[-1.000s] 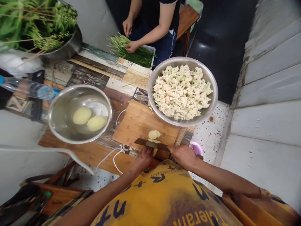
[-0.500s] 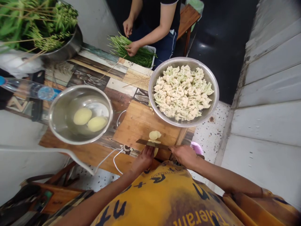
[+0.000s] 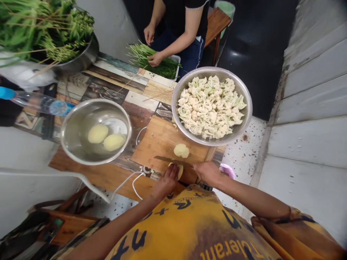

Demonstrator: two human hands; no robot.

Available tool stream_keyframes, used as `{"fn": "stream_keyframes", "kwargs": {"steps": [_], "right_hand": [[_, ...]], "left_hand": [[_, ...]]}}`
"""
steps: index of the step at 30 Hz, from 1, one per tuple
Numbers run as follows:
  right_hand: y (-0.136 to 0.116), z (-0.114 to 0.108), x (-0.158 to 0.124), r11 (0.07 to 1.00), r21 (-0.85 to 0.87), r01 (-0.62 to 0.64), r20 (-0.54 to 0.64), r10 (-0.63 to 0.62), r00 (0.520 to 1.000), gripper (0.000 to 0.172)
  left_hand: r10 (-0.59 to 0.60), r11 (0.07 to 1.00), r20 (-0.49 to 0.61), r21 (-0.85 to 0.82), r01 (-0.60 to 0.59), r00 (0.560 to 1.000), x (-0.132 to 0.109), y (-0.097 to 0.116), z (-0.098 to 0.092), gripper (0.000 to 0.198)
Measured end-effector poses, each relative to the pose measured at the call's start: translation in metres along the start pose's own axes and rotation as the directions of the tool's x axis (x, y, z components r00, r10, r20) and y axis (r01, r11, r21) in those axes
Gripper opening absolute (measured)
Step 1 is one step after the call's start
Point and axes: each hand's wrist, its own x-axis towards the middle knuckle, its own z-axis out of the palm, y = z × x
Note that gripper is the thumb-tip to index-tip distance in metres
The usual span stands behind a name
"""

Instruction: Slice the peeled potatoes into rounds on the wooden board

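Potato (image 3: 180,172): cut piece lying on the wooden cutting board (image 3: 153,142), the left hand's (image 3: 168,179) grip pressed onto it with fingers bunched.
Knife (image 3: 169,159): the right hand's (image 3: 208,173) grip closed around its handle; blade just beyond the piece, contact unclear.
Potato slices (image 3: 181,150): overlapping, beyond the blade.
Slicing: probably safest with left fingertips tucked back, the piece held steady and strokes kept even.
Steel bowl (image 3: 65,142): two peeled potatoes (image 3: 98,134).
Wide basin (image 3: 249,112): cauliflower florets (image 3: 211,108).
Far-left basin (image 3: 85,57): heaped leafy greens (image 3: 56,29).
White tray (image 3: 178,60): long green stems (image 3: 165,69), beneath a co-worker's hand (image 3: 155,59).
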Motion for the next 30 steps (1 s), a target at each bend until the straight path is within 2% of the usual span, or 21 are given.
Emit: {"fn": "stream_keyframes", "kwargs": {"steps": [4, 9, 17, 26, 30], "right_hand": [[-0.010, -0.002, -0.023, 0.999, 0.014, 0.047, -0.008, -0.047, 0.999, 0.024], [-0.009, -0.007, -0.032, 1.000, 0.000, 0.018, 0.023, -0.018, 1.000, 0.021], [-0.001, -0.002, -0.025, 0.999, -0.019, 0.033, 0.047, -0.033, 0.998, 0.022], [-0.016, 0.008, 0.017, 0.999, -0.004, -0.040, 0.104, 0.040, 0.994, 0.028], [-0.017, 0.005, 0.008, 1.000, 0.012, -0.022, 0.069, 0.021, 0.997, 0.027]], "left_hand": [[-0.006, 0.999, 0.099, -0.042, 0.011, 0.995, -0.002, 0.001, -0.003, 0.043], [-0.008, 0.998, 0.101, -0.054, 0.014, 0.995, -0.005, 0.002, 0.005, 0.045], [0.002, 0.999, 0.065, -0.049, 0.002, 0.998, -0.009, 0.001, 0.018, 0.047], [0.014, 0.999, -0.045, -0.031, -0.016, 0.999, -0.005, 0.000, 0.011, 0.046], [-0.016, 0.999, -0.032, -0.040, 0.015, 0.999, -0.006, 0.002, 0.008, 0.046]]}}
